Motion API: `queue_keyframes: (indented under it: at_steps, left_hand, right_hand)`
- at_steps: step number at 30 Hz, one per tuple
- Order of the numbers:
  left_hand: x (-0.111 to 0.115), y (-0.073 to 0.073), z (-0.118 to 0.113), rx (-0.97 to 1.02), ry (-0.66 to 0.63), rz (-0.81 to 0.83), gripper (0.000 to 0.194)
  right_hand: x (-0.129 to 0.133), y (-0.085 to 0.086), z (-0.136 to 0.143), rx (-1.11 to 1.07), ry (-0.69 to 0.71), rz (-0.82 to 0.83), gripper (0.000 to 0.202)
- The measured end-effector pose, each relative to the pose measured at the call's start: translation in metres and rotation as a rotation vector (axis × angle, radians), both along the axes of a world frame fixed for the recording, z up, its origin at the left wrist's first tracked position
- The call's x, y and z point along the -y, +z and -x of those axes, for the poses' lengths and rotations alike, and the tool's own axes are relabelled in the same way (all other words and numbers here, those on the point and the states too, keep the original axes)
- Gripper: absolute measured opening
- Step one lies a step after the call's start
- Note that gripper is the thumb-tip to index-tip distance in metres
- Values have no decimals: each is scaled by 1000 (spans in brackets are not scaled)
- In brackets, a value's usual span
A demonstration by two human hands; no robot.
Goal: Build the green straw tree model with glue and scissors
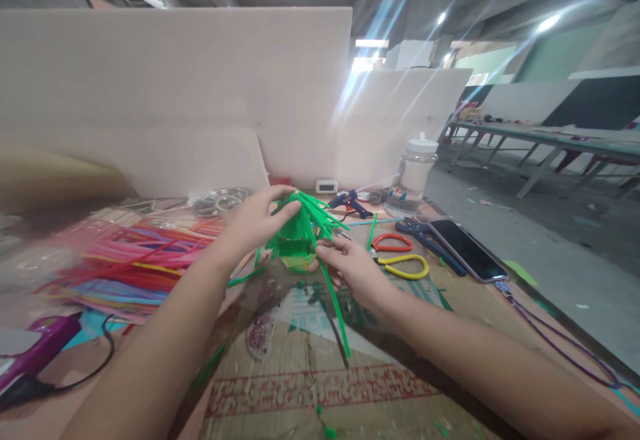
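A cone-shaped bundle of bright green strips [295, 227] stands over a rounded green base near the middle of the work surface. My left hand [265, 217] has its thumb and fingers closed round the bundle's top from the left. At the lower right of the bundle, my right hand [350, 267] pinches a green strip [337, 310] whose long end hangs down toward me. Other strips fan out to the right from the top. Some fingertips of both hands are hidden behind the green piece.
Colourful strips [145, 253] and a purple glue gun [45, 347] lie left. To the right are yellow-handled scissors [407, 267], pliers [435, 243], a phone [467, 248] and a clear bottle [416, 167]. A blue glue gun [353, 203] lies behind.
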State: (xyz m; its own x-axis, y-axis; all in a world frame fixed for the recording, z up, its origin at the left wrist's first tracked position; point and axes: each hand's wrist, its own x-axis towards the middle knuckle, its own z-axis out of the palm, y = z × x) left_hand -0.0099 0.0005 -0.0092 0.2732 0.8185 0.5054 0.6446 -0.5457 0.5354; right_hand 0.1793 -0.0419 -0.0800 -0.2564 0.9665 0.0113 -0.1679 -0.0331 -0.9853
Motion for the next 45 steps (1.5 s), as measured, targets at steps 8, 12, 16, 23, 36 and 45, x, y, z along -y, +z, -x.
queue_keyframes:
  at_steps: [8,12,16,23,36,45]
  left_hand:
    - [0,0,0,-85,-47,16,49]
    - [-1,-2,2,-107,-40,6,48]
    - [0,-2,1,-108,-47,9,49]
    - [0,-4,-1,-162,-69,-39,61]
    - [-1,-3,2,-141,-115,6,61]
    - [3,-2,-1,-178,-105,-34,62]
  right_hand:
    - [-3,0,1,7,-78,-9,38]
    - [-4,-4,2,2,-78,-21,37]
    - [-5,-6,2,9,-85,-36,35]
    - [-5,-7,2,24,-95,-40,34]
    - [-6,-6,1,71,-76,-59,30]
    - [-4,-4,0,137,-30,-93,26]
